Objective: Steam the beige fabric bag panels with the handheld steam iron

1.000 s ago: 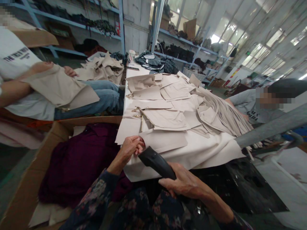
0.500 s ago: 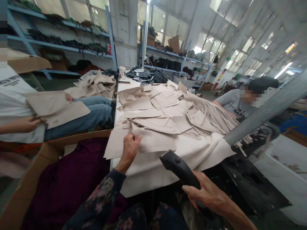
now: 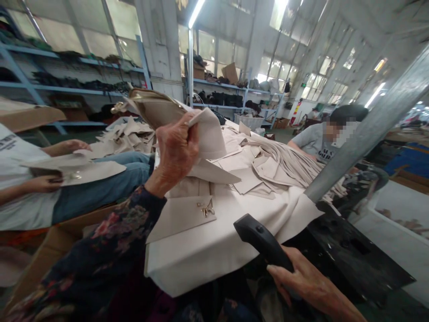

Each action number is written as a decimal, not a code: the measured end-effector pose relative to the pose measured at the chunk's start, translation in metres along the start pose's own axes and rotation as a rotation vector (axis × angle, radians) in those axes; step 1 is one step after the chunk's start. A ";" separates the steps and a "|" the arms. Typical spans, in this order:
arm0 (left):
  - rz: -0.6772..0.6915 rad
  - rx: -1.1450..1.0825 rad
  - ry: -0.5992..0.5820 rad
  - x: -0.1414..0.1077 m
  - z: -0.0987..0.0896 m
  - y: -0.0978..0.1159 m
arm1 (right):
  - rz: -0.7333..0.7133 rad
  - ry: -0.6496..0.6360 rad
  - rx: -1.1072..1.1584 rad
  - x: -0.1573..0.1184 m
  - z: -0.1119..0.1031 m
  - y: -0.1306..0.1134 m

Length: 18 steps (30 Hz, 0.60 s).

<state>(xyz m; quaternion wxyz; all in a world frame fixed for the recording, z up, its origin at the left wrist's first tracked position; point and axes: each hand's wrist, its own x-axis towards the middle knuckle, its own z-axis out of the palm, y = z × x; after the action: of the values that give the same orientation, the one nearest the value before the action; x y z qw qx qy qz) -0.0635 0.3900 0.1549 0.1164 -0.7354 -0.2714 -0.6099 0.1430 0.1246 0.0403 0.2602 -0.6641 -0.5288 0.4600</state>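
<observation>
My left hand (image 3: 177, 150) is closed on a beige fabric piece (image 3: 209, 134), lifted above the near left part of the table. Metal hardware shows at that piece's far left end. Below the hand, another beige piece (image 3: 181, 217) with a metal clasp (image 3: 207, 208) lies flat near the table's front edge. My right hand (image 3: 298, 277) grips a black handheld tool (image 3: 263, 237) by its handle, in front of the white-covered table (image 3: 201, 255). The tool's wide flat head points up and left and touches no beige piece.
Beige pieces and a bundle of long strips (image 3: 284, 154) cover the table farther back. A seated person at left holds a beige piece (image 3: 73, 172). Another person (image 3: 310, 138) sits beyond a slanting metal pole (image 3: 368, 129). A cardboard box (image 3: 50, 255) stands at lower left.
My left hand has risen from the table with a beige piece in it, baring the piece with the clasp. My right hand and the tool moved slightly right and down. The view has shifted.
</observation>
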 end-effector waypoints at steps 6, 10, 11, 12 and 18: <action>0.414 -0.016 -0.414 -0.113 0.010 -0.004 | -0.032 -0.012 -0.015 -0.008 -0.003 0.006; 0.222 -0.104 -0.754 -0.219 0.001 0.001 | 0.011 -0.037 0.003 -0.015 -0.003 0.005; 0.145 -0.110 -0.810 -0.237 -0.003 0.006 | 0.020 -0.043 0.004 -0.015 -0.002 0.004; 0.077 -0.117 -0.850 -0.251 -0.007 0.012 | 0.025 -0.048 0.003 -0.015 -0.001 0.003; -0.121 -0.231 -0.855 -0.267 -0.016 0.039 | 0.022 -0.070 0.043 -0.002 0.005 -0.003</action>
<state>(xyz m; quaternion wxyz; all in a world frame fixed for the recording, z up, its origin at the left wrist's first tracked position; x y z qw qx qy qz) -0.0848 0.2812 -0.0912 -0.1252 -0.9125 -0.2677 -0.2830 0.1371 0.1231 0.0410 0.2508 -0.6476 -0.5202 0.4971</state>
